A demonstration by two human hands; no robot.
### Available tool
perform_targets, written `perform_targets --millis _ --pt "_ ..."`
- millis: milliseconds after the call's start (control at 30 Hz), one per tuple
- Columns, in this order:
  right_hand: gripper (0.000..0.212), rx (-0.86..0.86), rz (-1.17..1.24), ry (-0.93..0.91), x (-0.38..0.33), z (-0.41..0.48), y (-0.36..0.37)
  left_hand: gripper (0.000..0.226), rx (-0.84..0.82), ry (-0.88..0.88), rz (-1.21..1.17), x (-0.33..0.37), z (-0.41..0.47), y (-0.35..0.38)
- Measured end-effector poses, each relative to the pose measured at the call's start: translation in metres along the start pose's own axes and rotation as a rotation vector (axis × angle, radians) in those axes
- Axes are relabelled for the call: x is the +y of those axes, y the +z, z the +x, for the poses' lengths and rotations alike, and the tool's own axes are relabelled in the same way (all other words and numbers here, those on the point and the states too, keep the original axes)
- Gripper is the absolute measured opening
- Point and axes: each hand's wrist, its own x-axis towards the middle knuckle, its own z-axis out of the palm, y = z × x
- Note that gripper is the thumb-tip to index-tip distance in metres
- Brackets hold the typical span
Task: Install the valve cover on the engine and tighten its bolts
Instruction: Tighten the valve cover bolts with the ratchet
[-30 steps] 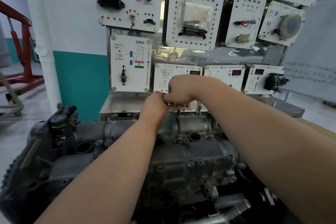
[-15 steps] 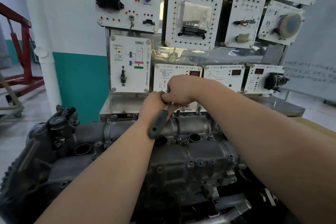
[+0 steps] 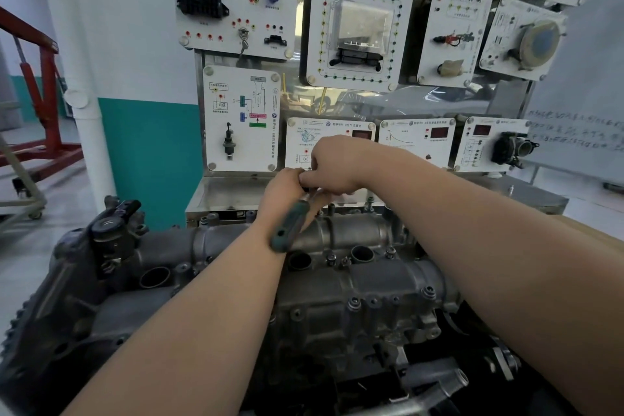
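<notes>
1. The wall point(image 3: 135, 27) is white above, with a teal band point(image 3: 152, 159) below.
2. A white pipe point(image 3: 88, 145) runs down it.
3. A red steel frame point(image 3: 47, 84) stands at far left on the pale floor point(image 3: 37, 243).
4. White instrument panels point(image 3: 358, 27) fill a display board above a metal shelf point(image 3: 229, 192).
5. A whiteboard point(image 3: 580, 94) with faint handwriting stands at right.

Narrow gap between valve cover point(image 3: 388, 277) and display board point(image 3: 241, 94) just behind, green-handled wrench point(image 3: 290, 226) aslant there; open floor point(image 3: 40, 246) leftward.
</notes>
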Motion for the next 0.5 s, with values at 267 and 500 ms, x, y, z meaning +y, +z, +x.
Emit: perform_targets --millis 267,500 --pt "0.042 -0.026 -0.117 -0.047 0.004 -0.002 -0.014 0.033 -0.015 -0.052 -0.164 0.0 -0.002 0.004" --pt "0.038 -0.073 -0.004 0.006 0.002 -0.003 -0.001 0.019 0.0 -0.034 0.017 0.002 -0.002 0.003"
